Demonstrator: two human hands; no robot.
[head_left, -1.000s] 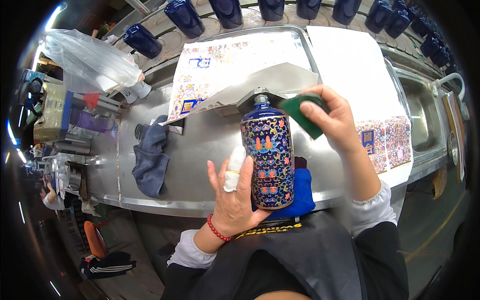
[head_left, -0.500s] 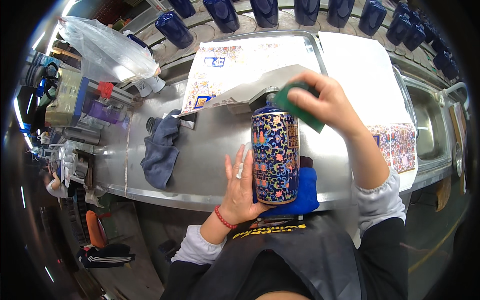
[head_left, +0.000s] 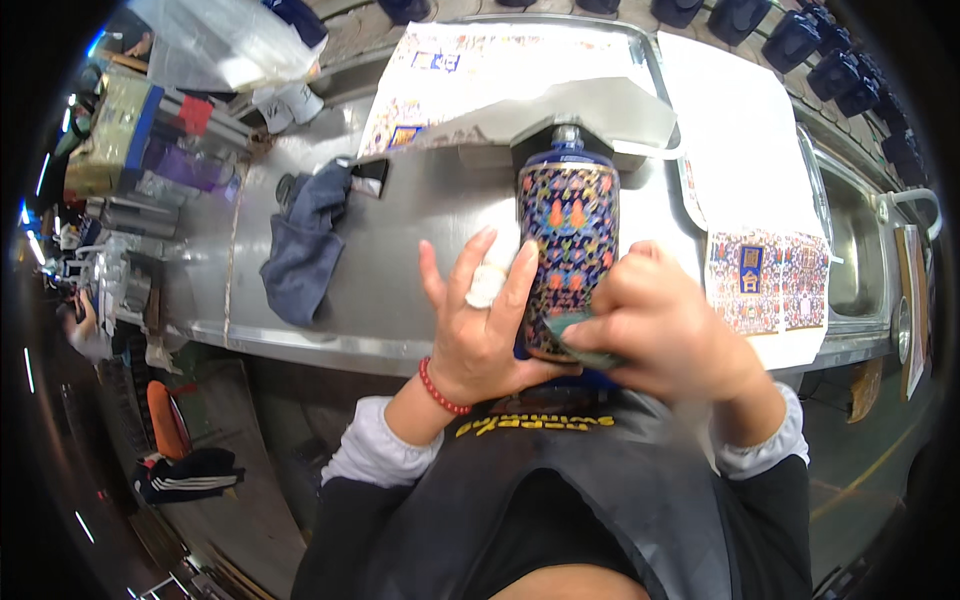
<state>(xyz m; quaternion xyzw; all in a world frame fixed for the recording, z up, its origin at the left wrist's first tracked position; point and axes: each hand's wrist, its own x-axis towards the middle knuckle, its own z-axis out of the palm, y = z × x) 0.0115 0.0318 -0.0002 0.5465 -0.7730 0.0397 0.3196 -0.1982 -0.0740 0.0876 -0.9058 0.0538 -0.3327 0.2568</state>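
Observation:
A dark blue bottle (head_left: 570, 235) lies on its back, neck away from me, covered with a colourful flower-patterned film. My left hand (head_left: 470, 325) holds its lower end, thumb across the base and index finger along the left side. The other fingers are spread, and one has a white wrap round it. My right hand (head_left: 655, 320), slightly blurred, presses a flat green scraper (head_left: 580, 338) onto the film near the bottle's base. Past the neck (head_left: 566, 138) stands a bent metal holder (head_left: 640, 112). Most of the blue cloth under the base is hidden.
Patterned label sheets (head_left: 480, 50) lie at the back. To the right is white paper (head_left: 735, 130) with more printed labels (head_left: 770, 280). A grey-blue cloth (head_left: 308, 240) is at left, a steel sink (head_left: 850, 240) far right. Several blue bottles (head_left: 790, 40) line the back.
My right hand has brought the green scraper from beside the neck down to the bottle's base. The bottle has turned so its pattern faces up more squarely. My view has tilted down.

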